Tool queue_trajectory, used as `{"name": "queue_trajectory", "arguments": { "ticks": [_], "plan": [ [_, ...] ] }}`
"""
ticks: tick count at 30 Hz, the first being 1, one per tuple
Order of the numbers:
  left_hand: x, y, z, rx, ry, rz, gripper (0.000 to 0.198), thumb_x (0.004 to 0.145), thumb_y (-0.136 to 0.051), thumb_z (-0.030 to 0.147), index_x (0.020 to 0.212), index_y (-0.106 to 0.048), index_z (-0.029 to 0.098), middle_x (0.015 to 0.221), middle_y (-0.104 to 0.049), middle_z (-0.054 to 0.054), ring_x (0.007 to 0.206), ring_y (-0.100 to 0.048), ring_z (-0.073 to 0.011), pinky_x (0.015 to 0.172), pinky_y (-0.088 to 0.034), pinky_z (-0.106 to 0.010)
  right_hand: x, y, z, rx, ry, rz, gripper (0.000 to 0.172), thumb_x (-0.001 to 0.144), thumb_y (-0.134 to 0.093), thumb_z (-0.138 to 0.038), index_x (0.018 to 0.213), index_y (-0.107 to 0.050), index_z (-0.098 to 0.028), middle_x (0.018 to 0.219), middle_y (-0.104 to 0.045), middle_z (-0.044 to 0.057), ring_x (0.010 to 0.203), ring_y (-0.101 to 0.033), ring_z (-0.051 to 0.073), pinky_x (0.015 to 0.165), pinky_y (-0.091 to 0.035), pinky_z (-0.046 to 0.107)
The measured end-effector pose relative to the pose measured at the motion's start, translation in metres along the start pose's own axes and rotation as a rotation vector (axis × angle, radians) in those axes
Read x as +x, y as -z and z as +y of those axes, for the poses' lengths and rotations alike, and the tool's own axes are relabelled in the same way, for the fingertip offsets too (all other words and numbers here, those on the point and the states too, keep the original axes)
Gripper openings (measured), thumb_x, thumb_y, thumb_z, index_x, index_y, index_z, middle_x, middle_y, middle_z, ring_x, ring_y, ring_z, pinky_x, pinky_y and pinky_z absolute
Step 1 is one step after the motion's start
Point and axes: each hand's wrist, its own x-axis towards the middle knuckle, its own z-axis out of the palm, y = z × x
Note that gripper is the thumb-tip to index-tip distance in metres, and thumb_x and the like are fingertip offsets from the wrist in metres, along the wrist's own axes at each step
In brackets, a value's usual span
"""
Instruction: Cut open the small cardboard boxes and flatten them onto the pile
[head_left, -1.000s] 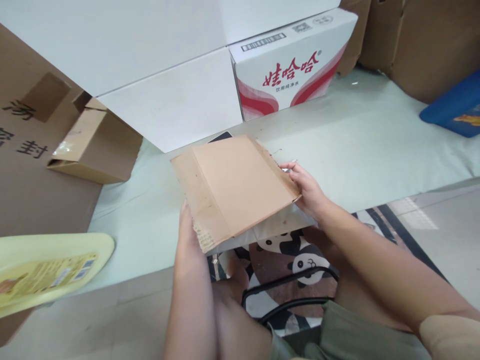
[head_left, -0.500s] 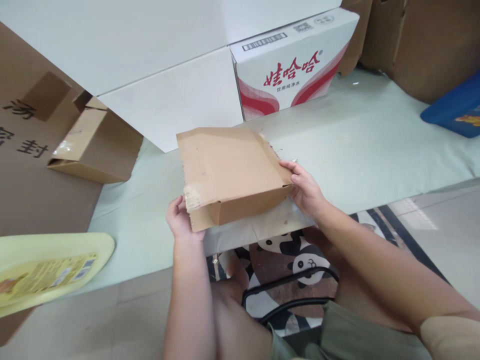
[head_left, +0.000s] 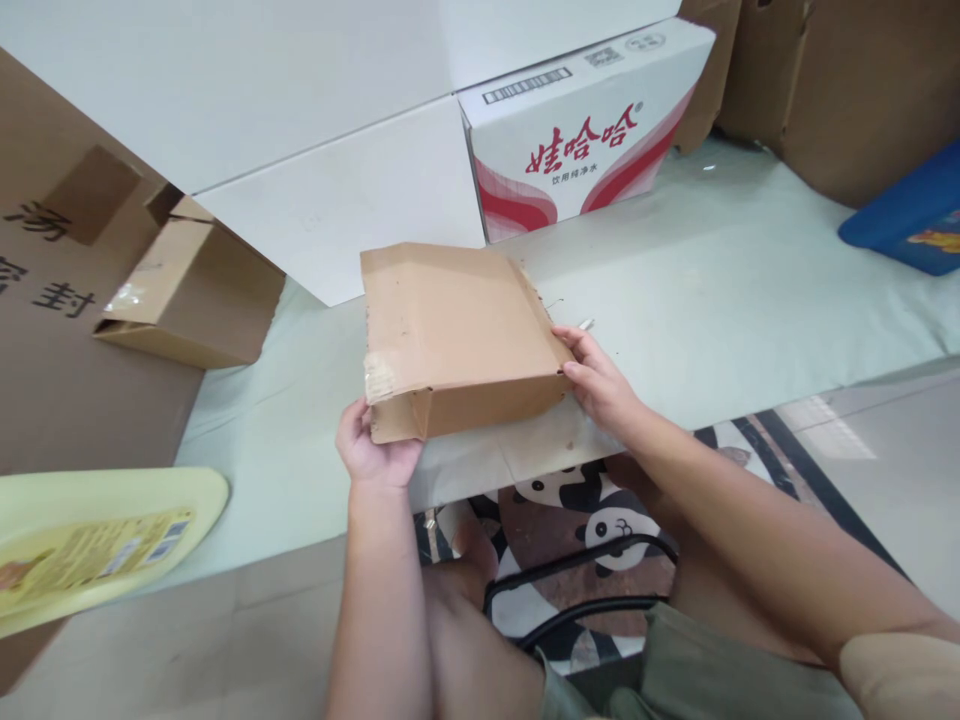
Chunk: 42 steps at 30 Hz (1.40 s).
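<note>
Head view. Carton (head_left: 480,320) in front of the person, over the near part of the cloth-covered tabletop (head_left: 757,290); cannot tell whether its underside touches the cloth. Broad face up, narrow side toward the person, left end standing open. Clear tape and a ragged edge at the near left corner.

Left hand (head_left: 379,448): curled round the carton's near left corner, palm low against the end flap, fingertips partly hidden. Right hand (head_left: 596,380): pinching the near right corner, thumb at the front edge, fingers along the right side.

Behind the carton, a white box (head_left: 337,200); just beside it to the right, a white case (head_left: 577,165) with red lettering and red bands. Left of the carton, a small box (head_left: 206,290) next to a large brown box (head_left: 67,380). Yellow bottle (head_left: 112,540) nearer, lower left. Blue bottle (head_left: 907,220) far right, well apart. Below the tabletop edge, a panda-patterned mat (head_left: 615,530).
</note>
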Motion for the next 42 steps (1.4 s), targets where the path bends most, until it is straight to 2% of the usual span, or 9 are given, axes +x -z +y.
{"name": "queue_trajectory", "arguments": {
  "ticks": [10,16,21,26,42],
  "plan": [
    [0.005,0.007,-0.001,-0.007,-0.014,-0.03,0.038,0.069,-0.064,0.036,0.101,-0.07,0.019,0.084,-0.075,-0.008,0.07,-0.071,-0.0241,0.056,-0.056,-0.031,-0.003,-0.003,-0.012,0.001,-0.092,-0.065,0.055,0.087,-0.059,-0.055,0.135,-0.044,-0.032,0.153,-0.044,0.009,0.142,-0.042,0.032,0.112,-0.041,0.055],
    [0.005,0.004,-0.001,0.001,-0.01,0.012,0.034,0.069,-0.063,0.035,0.098,-0.07,0.018,0.079,-0.073,-0.007,0.067,-0.07,-0.0233,0.054,-0.053,-0.03,-0.006,-0.007,-0.016,-0.044,-0.101,-0.093,0.055,0.088,-0.056,-0.056,0.135,-0.042,-0.03,0.139,-0.051,0.012,0.126,-0.053,0.031,0.107,-0.044,0.054],
    [0.006,0.002,-0.006,0.014,-0.066,0.03,0.033,0.066,-0.061,0.035,0.095,-0.071,0.021,0.079,-0.074,-0.006,0.073,-0.071,-0.0237,0.06,-0.055,-0.031,-0.009,-0.013,-0.012,-0.075,-0.089,-0.076,0.054,0.09,-0.053,-0.056,0.134,-0.043,-0.028,0.128,-0.052,0.011,0.113,-0.056,0.029,0.098,-0.048,0.051],
    [0.007,0.001,-0.009,0.043,-0.1,0.012,0.035,0.067,-0.061,0.036,0.097,-0.072,0.022,0.085,-0.075,-0.006,0.08,-0.071,-0.0243,0.066,-0.055,-0.032,-0.009,-0.013,-0.01,-0.088,-0.072,-0.058,0.05,0.092,-0.053,-0.055,0.133,-0.044,-0.028,0.127,-0.051,0.011,0.114,-0.055,0.028,0.096,-0.048,0.047],
    [0.006,-0.001,-0.009,0.037,-0.094,0.041,0.031,0.067,-0.06,0.035,0.092,-0.073,0.021,0.086,-0.076,-0.006,0.079,-0.071,-0.0229,0.064,-0.057,-0.031,-0.009,-0.013,-0.011,-0.083,-0.082,-0.041,0.055,0.089,-0.056,-0.064,0.131,-0.046,-0.029,0.129,-0.051,0.011,0.115,-0.056,0.028,0.096,-0.049,0.047]
  ]
}}
